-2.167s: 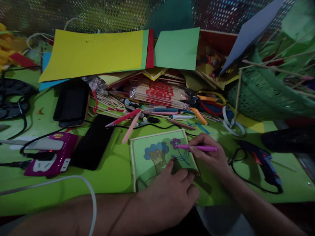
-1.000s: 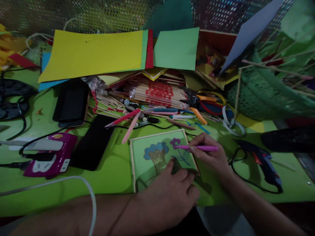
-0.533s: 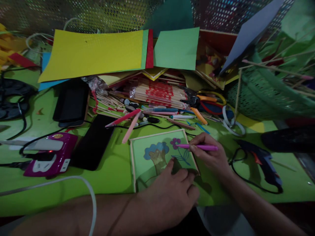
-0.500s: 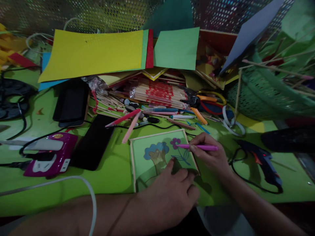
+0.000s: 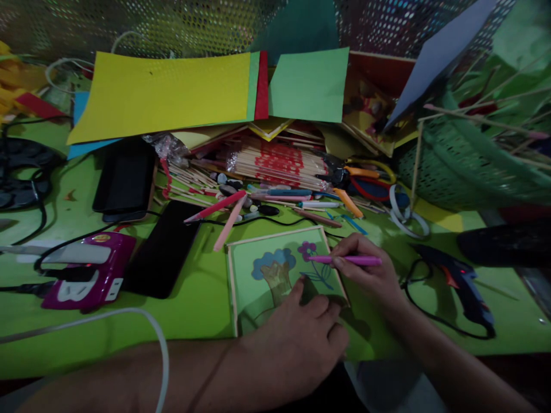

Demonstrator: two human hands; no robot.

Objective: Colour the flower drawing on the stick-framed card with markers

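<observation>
the right hand [image 5: 371,276] pinches a slim pink marker [image 5: 346,260] in closed fingers, its tip on the purple flower [image 5: 307,249] just past them. the left hand [image 5: 297,338] lies open and flat, fingertips pressing the stick-framed green card [image 5: 258,284]. the blue-topped tree [image 5: 274,269] and the flower look coloured; the card's lower part is hidden under the palm.

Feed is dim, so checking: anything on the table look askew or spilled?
Loose pens lie scattered behind the framed drawing, and a grey-blue sheet juts up tilted above the green basket. Nothing looks spilled or broken.
</observation>
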